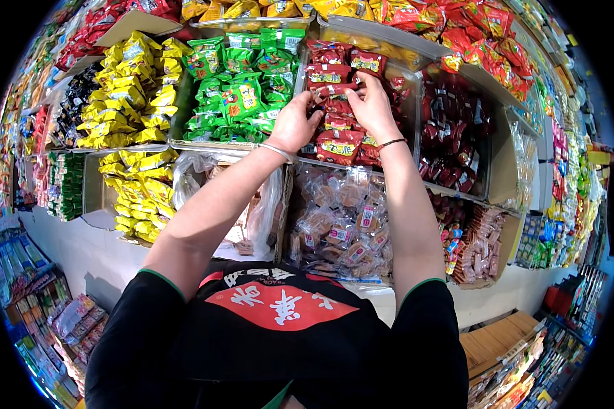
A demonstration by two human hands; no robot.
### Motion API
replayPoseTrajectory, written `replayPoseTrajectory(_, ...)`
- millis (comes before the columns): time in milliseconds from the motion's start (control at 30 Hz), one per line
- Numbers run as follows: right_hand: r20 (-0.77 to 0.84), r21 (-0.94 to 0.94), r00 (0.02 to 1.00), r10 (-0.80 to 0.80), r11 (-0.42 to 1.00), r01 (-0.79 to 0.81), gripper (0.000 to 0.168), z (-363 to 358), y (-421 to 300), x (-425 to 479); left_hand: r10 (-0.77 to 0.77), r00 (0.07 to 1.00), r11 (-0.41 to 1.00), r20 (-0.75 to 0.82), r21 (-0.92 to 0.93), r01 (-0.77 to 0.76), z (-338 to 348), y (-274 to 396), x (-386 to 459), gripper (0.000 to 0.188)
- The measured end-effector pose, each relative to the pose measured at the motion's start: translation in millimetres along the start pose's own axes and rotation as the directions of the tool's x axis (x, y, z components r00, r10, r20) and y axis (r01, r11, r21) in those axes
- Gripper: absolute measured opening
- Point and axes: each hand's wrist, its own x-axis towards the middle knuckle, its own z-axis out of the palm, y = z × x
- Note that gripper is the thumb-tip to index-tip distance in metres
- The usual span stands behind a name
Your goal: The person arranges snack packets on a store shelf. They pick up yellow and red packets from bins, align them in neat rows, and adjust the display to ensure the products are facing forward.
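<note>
My left hand (295, 122) and my right hand (372, 106) are over a clear plastic bin (413, 120) of dark red snack packets. Between them lies one red snack packet (333, 90), with the left fingertips at its left end and the right thumb and fingers at its right end. More red packets (339, 144) lie in rows below it, and another red packet (367, 61) is just above the right fingers. Part of the held packet is hidden by the fingers. Beside my left hand, green snack packets (241, 98) fill the adjoining bin.
Yellow packets (128, 102) are heaped at the left. Darker red packets (453, 133) fill a bin on the right. Nearer my body, clear-wrapped round snacks (345, 220) sit beside a box with a plastic liner (266, 217). Bright red packets (481, 38) are piled behind a raised bin edge.
</note>
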Motion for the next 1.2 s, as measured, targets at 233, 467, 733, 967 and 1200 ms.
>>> replayPoseTrajectory(233,0.286,-0.437,0.958,0.030,0.893,0.102,0.035,-6.6,-9.8,22.7,0.045,0.999,0.999,0.012,0.001,-0.045,-2.9,0.3,-2.2,0.021)
replayPoseTrajectory(467,0.257,-0.267,0.951,-0.172,0.933,0.241,0.015,-15.0,8.3,33.5,0.023,1.000,0.989,-0.004,-0.146,-0.024,-4.9,-12.8,3.5,0.015)
replayPoseTrajectory(733,0.137,0.413,0.990,0.032,0.907,-0.086,0.018,-2.0,38.3,31.6,-0.149,0.979,0.968,-0.138,-0.225,0.115,-6.7,-16.5,4.9,0.013)
replayPoseTrajectory(967,0.433,-0.183,0.900,-0.044,0.974,0.136,0.027,-6.3,28.9,34.8,-0.191,0.975,0.967,-0.109,-0.193,0.168,-9.5,-11.3,11.6,0.016)
replayPoseTrajectory(1200,0.227,-0.174,0.943,-0.242,0.943,0.284,0.044,3.0,8.4,13.8,0.259,0.947,0.888,-0.190,0.434,-0.155,-15.0,19.7,14.7,0.079)
